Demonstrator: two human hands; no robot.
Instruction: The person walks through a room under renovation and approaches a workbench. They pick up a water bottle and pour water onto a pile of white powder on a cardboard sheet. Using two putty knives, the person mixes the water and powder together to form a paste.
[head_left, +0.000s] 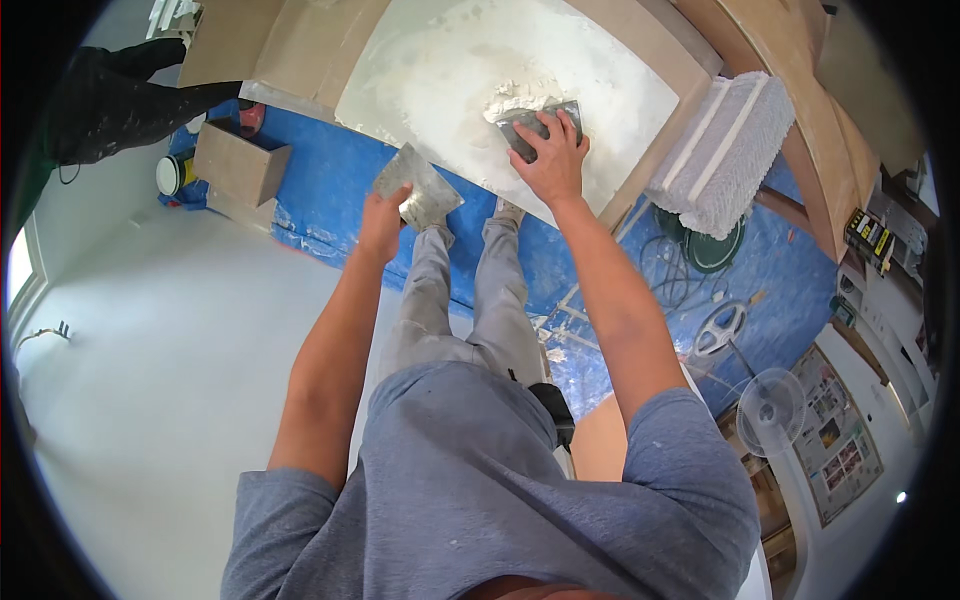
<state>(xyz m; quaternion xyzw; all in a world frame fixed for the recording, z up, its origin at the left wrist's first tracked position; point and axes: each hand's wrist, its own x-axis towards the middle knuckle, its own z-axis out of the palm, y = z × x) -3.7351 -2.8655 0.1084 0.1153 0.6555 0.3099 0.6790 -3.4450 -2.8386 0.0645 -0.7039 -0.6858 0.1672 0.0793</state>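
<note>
My left hand (384, 221) grips a square metal plate (418, 184), smeared with pale residue, its thumb on the upper face. This plate is near the front edge of a whitish, compound-smeared board (435, 75). Over the board, my right hand (555, 161) holds a dark flat blade (529, 135) with its fingers spread across the face. White paste (517, 103) lies heaped along the far edge of that blade, and a damp-looking patch surrounds it. The underside of the blade and any handle are hidden.
An open box (236, 165) and a tub (169, 176) stand at left on blue floor sheeting (315, 150). Another person in dark, spotted clothing (112, 105) is at upper left. Right of the board are a textured pale block (720, 150), a green bucket (712, 247), cables and a fan (771, 411).
</note>
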